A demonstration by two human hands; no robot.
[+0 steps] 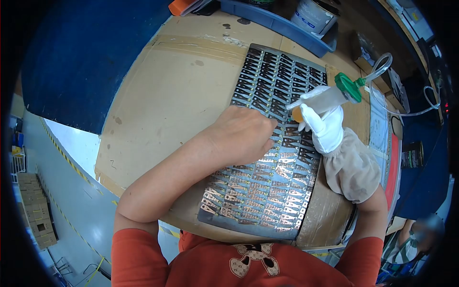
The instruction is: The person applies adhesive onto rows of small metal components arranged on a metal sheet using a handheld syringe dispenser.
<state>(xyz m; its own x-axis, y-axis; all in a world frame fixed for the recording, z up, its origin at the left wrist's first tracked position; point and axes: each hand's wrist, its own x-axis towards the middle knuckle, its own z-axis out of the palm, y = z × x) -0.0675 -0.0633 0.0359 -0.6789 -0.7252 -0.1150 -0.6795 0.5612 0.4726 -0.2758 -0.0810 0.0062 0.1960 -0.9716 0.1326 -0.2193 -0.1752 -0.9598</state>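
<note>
My right hand (327,128), in a white glove, is closed around a translucent dispensing syringe (322,100) with a green cap (349,88) and a clear tube (377,71). An orange part (297,115) shows between the gloved fingers. The syringe's lower end points toward a dark flat plate (253,228) covered with rows of small wedge-shaped metal pieces (270,79). Far rows look dark, while near rows shine copper. My bare left hand (246,134) is closed over the plate's left middle, close to the syringe end. Whatever its fingers pinch is hidden.
Brown cardboard (167,86) covers the table under the plate. At the back, a blue tray (279,26) holds a metal can (314,18). Boxes stand at the right, and another person (413,241) is at lower right. Stacked cartons (36,210) stand on the floor at left.
</note>
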